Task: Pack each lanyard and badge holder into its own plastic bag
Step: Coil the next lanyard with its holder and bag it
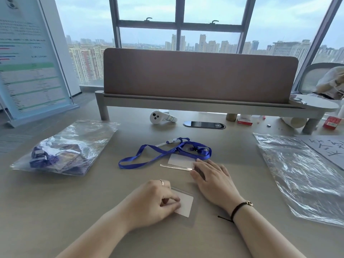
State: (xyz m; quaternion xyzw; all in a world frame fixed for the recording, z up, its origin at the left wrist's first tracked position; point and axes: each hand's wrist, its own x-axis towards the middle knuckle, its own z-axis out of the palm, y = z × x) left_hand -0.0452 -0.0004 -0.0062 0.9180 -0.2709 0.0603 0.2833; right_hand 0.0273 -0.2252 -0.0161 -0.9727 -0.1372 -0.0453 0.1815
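Nearest, the left hand point(154, 200) curls its fingers onto a clear badge holder point(184, 203) lying flat on the bench point(74, 202). At one o'clock of it, the right hand point(214, 177) pinches a second badge holder point(179, 162). The blue lanyard point(163, 153) sprawls just beyond. A filled plastic bag point(63, 149) sits at ten o'clock, flat bags point(301, 174) at three.
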